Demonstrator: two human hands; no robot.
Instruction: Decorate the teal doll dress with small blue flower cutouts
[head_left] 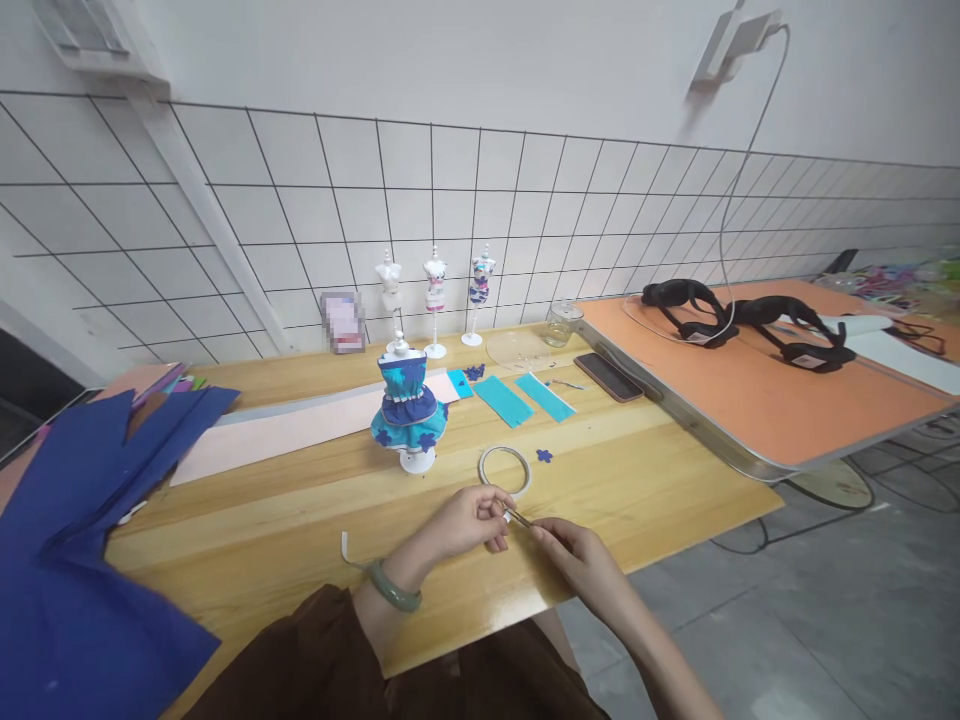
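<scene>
My left hand (480, 520) is pinched closed above the front of the wooden table. A tiny white piece (507, 516) shows at its fingertips, too small to name. My right hand (576, 552) grips a pair of thin dark tweezers (519, 517), whose tips meet the left fingertips. Just behind the hands lies a roll of narrow white tape (482, 468), with a dark blue fabric flower (544, 456) to its right. Left of the roll stands a small dress form (417, 460) wearing a turquoise and blue ruffled dress (405, 400).
Three small dress forms (435, 300) stand along the wall. Turquoise strips (504, 401), a phone (609, 377) and a glass jar (561, 325) lie farther back. Blue fabric (67, 560) covers the left. An orange table (720, 390) adjoins at right, bearing black straps (787, 330).
</scene>
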